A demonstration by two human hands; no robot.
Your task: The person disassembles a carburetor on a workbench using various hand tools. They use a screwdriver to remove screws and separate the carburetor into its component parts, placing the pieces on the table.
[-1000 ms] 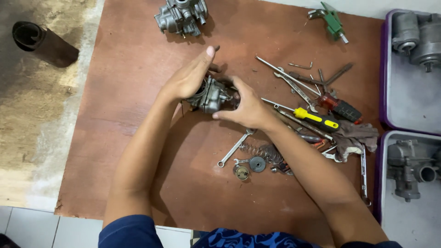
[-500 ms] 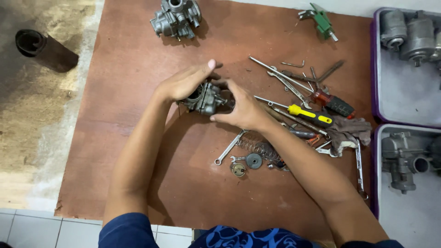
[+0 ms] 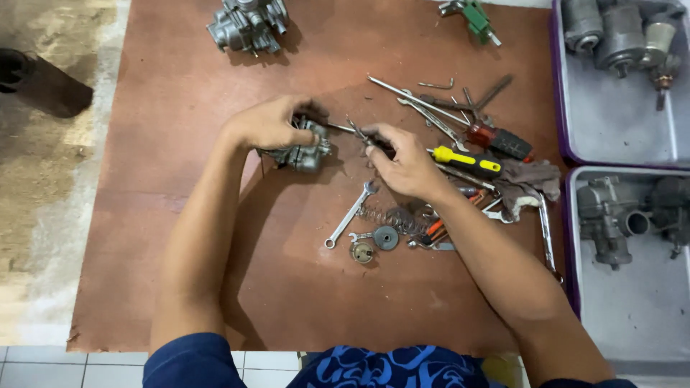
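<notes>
On brown board (image 3: 180, 215), left hand (image 3: 269, 123) grips carburetor (image 3: 302, 151); right hand (image 3: 406, 162) pinches rod (image 3: 343, 128).

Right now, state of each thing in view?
left hand: gripping the grey carburetor, which rests on the board
right hand: holding a thin tool to the carburetor
second carburetor: untouched, top of board
small wrench: lying flat
yellow-handled screwdriver: lying flat
spring: loose
grey trays: holding engine parts

Left hand (image 3: 269, 122) curled, gripping; right hand (image 3: 402, 162) pinching, forearms converging.
</notes>
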